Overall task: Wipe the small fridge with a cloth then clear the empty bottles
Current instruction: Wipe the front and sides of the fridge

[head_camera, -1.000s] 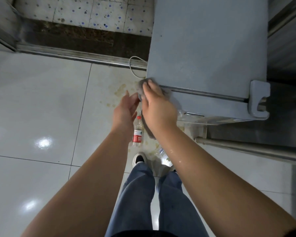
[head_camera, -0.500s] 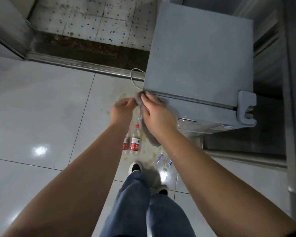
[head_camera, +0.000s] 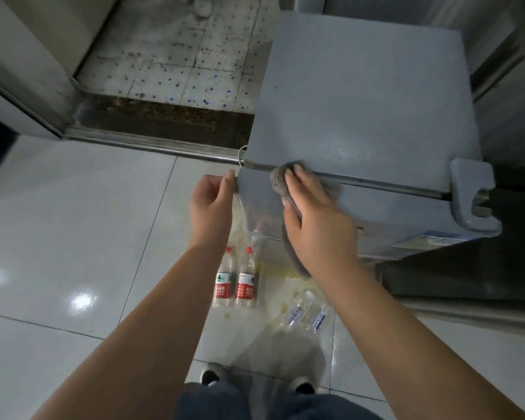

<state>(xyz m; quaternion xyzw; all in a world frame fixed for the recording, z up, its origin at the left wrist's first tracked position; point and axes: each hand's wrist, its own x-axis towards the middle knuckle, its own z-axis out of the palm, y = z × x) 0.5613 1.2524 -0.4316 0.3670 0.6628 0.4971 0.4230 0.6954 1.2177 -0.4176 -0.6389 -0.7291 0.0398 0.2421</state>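
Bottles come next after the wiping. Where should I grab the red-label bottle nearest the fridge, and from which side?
Probably the red-label bottle is best gripped around its bare shoulder above the label, coming down from above. It stands upright with its cap up, and its twin crowds its left side.

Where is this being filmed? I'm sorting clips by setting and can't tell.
Probably a home or dorm room, beside a doorway to a balcony or washroom. A small fridge stands on glossy white floor tiles, next to a metal sliding-door track with grimy speckled tiles beyond it.
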